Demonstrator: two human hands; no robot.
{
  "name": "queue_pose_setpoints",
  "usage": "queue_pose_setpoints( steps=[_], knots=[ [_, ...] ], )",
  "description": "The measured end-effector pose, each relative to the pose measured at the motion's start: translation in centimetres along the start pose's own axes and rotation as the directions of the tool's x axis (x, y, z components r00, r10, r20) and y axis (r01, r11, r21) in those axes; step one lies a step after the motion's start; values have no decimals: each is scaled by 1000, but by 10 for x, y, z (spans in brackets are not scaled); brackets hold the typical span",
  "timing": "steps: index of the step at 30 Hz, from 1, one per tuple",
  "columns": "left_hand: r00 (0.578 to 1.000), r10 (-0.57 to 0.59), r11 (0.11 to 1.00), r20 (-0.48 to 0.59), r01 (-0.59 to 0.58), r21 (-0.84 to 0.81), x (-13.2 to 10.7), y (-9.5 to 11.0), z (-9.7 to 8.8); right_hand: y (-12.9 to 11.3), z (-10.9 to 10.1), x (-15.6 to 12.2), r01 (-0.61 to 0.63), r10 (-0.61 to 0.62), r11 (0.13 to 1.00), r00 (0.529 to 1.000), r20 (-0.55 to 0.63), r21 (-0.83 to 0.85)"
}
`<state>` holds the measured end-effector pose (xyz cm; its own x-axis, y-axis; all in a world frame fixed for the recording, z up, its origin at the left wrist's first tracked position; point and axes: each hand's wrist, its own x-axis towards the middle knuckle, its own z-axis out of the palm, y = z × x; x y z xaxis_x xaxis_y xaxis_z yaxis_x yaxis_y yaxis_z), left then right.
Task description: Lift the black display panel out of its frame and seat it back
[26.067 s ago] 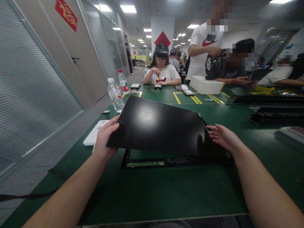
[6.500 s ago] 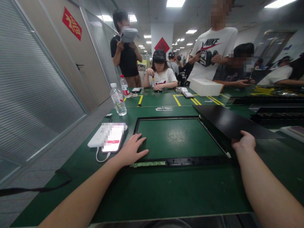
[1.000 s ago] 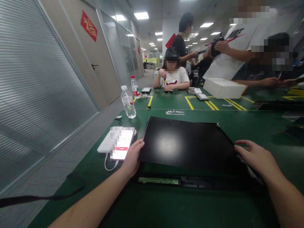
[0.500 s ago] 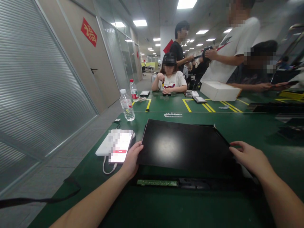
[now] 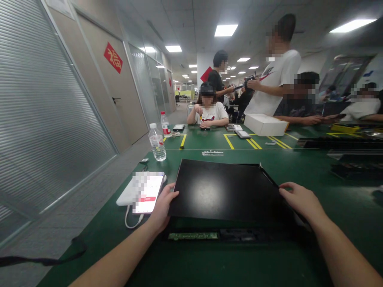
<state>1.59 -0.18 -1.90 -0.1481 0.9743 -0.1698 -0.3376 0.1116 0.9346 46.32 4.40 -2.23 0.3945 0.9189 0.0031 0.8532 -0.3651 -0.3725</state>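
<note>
A glossy black screen panel (image 5: 221,191) lies tilted over a black frame (image 5: 269,177), overlapping most of it. My left hand (image 5: 161,205) grips the panel's left edge, thumb on top and the other fingers beneath. At the right edge my right hand (image 5: 299,199) is closed, thumb and forefinger pinching the panel's side; its lower fingers are hidden. A green circuit board (image 5: 193,236) shows in the dark strip below the panel's near edge.
Left of the panel, a lit phone (image 5: 148,195) lies on a white device (image 5: 127,193) with a white cable. Two water bottles (image 5: 157,145) stand beyond. Across the green table (image 5: 227,263) a person (image 5: 209,111) works with a screwdriver; a white box (image 5: 265,124) stands farther right.
The view has tipped up and shifted slightly, so the table things appear lower and farther left. Both hands keep their places at the panel's edges.
</note>
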Motion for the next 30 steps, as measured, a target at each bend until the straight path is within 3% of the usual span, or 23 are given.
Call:
queue_pose_setpoints(
  steps=[30],
  knots=[
    [999,9,997,-40,-6,76,1,2,2,-11,2,-2,54,-54,997,999,6,-57]
  ],
)
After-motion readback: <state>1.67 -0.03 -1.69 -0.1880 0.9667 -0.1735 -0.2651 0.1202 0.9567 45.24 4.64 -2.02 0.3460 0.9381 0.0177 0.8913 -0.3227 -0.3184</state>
